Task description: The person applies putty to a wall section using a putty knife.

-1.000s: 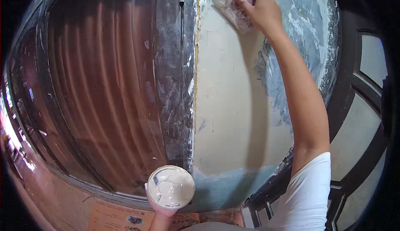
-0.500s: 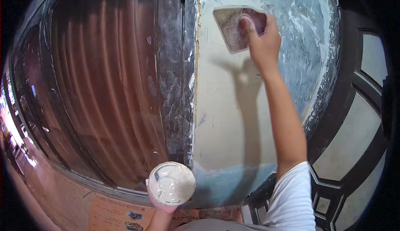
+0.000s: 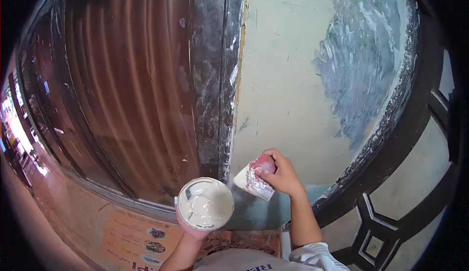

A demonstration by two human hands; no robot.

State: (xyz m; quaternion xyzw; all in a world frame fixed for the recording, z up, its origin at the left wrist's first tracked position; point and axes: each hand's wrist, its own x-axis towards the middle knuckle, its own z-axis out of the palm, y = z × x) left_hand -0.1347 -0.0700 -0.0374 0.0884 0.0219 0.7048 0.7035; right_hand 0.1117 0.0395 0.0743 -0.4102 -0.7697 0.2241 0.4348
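Note:
My left hand (image 3: 192, 229) supports a round tub (image 3: 181, 207) from below, its fingers wrapped round the side. Cream-coloured putty (image 3: 212, 205) lies inside, wet and uneven. Just right of the tub, my right hand (image 3: 285, 176) grips a reddish putty spreader (image 3: 264, 164), thumb on its face. White paste coats the spreader's broad end, which points toward the tub without touching it. Behind the hands rises a wall panel (image 3: 288, 85) with a smooth cream coat on its left and middle; rougher blue-grey surface (image 3: 354, 75) shows at the upper right.
Left of the panel stands a dark frame (image 3: 207, 90) with brown curtain folds (image 3: 127, 85) behind glass. A dark door with pale panels (image 3: 413, 154) curves along the right. An orange printed sheet (image 3: 129, 237) lies low at the left, on the brownish floor (image 3: 80, 212).
My right hand has come down from high on the wall with the spreader, to beside the tub. The view has tilted lower; my left hand still holds the tub.

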